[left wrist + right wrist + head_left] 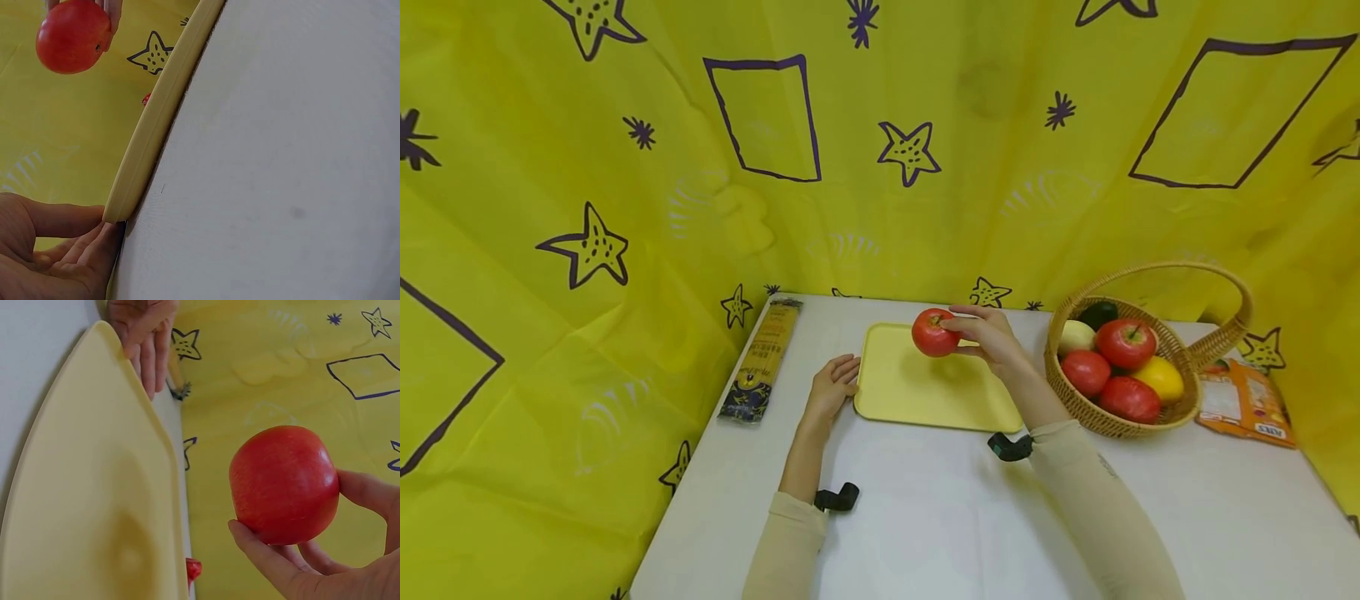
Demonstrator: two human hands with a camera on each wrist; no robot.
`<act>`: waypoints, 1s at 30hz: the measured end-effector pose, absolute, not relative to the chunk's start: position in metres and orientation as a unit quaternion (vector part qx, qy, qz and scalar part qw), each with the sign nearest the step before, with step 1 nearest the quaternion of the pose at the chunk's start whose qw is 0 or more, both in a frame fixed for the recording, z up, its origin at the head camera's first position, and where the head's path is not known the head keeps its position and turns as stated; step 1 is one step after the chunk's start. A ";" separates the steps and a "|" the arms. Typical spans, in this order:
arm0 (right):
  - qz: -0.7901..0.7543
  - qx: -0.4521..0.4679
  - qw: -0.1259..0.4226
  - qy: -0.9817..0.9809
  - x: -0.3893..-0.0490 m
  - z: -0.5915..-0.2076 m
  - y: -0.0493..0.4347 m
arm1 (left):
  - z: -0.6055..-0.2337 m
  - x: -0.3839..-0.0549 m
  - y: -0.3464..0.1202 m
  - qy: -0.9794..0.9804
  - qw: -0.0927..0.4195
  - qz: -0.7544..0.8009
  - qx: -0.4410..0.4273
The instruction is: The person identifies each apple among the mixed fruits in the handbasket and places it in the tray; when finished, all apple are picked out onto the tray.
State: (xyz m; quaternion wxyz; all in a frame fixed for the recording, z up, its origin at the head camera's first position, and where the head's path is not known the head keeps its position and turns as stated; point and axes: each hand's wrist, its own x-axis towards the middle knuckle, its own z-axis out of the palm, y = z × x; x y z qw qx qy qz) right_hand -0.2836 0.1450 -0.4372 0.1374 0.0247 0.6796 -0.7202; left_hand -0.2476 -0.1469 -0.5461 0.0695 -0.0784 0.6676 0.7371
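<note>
My right hand (pixel 988 333) holds a red apple (pixel 934 332) above the yellow tray (pixel 917 400). In the right wrist view, thumb and fingertips grip the sides of the apple (pixel 284 484), and its shadow falls on the tray (pixel 81 469). My left hand (pixel 832 387) is at the tray's left edge. The left wrist view shows that hand (pixel 56 250) with its thumb against the tray rim (pixel 150 112) and its fingers behind the edge, pinching it. The tray lies flat on the white table (pixel 910 517).
Right of the tray stands a wicker basket (pixel 1108 422) with a tall handle, full of several fruits. An orange packet (pixel 1247 404) lies behind its right side. At the left lies a long yellow and dark packet (pixel 760 362). A yellow patterned curtain (pixel 865 225) encloses the table.
</note>
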 end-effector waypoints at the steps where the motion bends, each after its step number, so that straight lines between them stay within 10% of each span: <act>1: -0.718 0.025 0.140 0.681 -0.285 -0.438 0.142 | -0.546 -0.248 -0.147 0.668 0.068 0.737 -0.079; 30: -0.718 0.043 0.150 0.678 -0.327 -0.478 0.079 | -0.548 -0.248 -0.147 0.669 0.061 0.737 -0.075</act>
